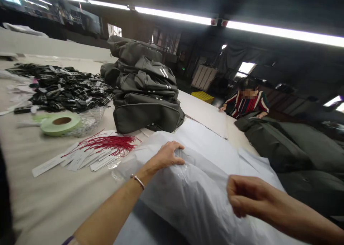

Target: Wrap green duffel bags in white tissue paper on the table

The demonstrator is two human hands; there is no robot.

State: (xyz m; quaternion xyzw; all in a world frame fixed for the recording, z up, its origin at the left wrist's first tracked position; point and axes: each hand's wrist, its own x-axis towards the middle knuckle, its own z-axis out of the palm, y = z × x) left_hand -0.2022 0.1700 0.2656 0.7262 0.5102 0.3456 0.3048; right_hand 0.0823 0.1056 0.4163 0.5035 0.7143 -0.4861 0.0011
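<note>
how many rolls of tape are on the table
1: the green tape roll, at left between the black strap pile and red-stringed tags. Others may be hidden.

Translucent milky-white plastic at six o'clock; cream surface. At eleven, the stacked bags are dark grey-green, some bearing paired white stripes. Toward nine: a pale green tape roll with a brown core, black straps patterned in white, and red strings on white tags. Yellow crate, two o'clock. At three, a top striped red, white and dark green; dark green bags toward four.
</note>
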